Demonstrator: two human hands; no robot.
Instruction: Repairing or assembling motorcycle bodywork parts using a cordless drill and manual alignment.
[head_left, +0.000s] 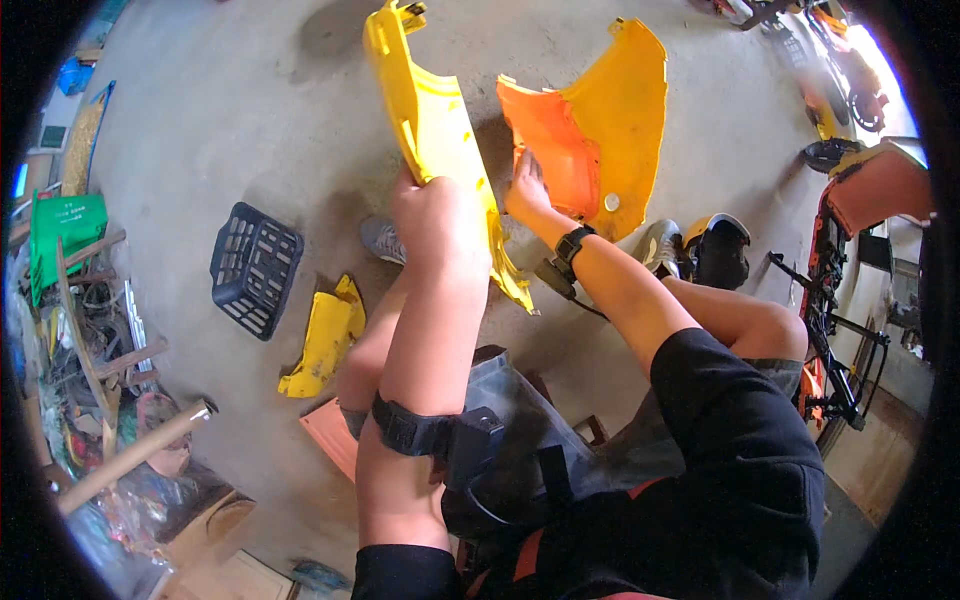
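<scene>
While a long yellow panel (452, 115) is being gripped near 12 o'clock by the left hand (430, 205), an orange-and-yellow panel (600, 120) is being touched toward 1 o'clock by the right hand (528, 190); whether it is gripping cannot be told. Scratching or cracking is being risked, likely through a one-handed slip. Being counted: two panels, one small yellow piece (325, 340) toward 8, one dark crate (225, 280) at 9.
</scene>
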